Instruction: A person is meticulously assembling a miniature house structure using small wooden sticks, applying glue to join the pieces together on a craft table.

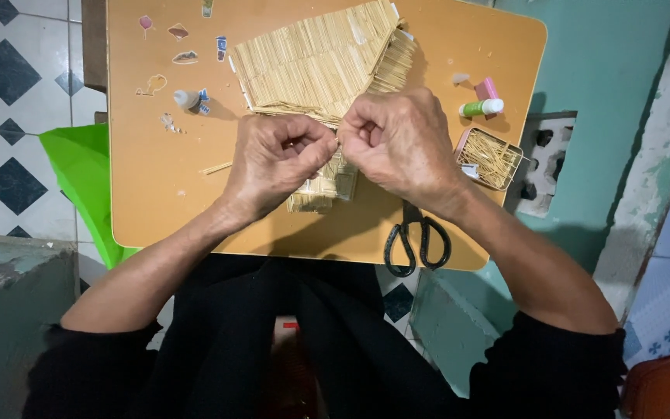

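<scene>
- Both of my grips are closed, knuckles up, meeting at the middle of the tabletop (157,194); my left hand (277,159) and my right hand (397,143) touch at the fingertips, pinching something thin between them that I cannot make out, right at the lower edge of the stick house.
- Largest on the orange tabletop is the stick house (316,62), a model built of pale thin sticks; its sloped roof lies beyond my hands, and part of its wall (323,186) shows under and between them.
- Off the left edge of the tabletop hangs a bright green bag (79,178), over a tiled floor (9,93) of white with dark diamonds.
- Black scissors (416,240) lie at the near edge, just under my right wrist, handles toward me.
- A clear box of loose sticks (490,159) sits just right of my right hand.
- A small glue bottle (482,107) with a green body lies beyond that box, beside a pink piece (488,87).
- Another small bottle (186,98) lies left of the roof, among small paper stickers (184,57).
- One loose stick (216,167) lies just left of my left hand.
</scene>
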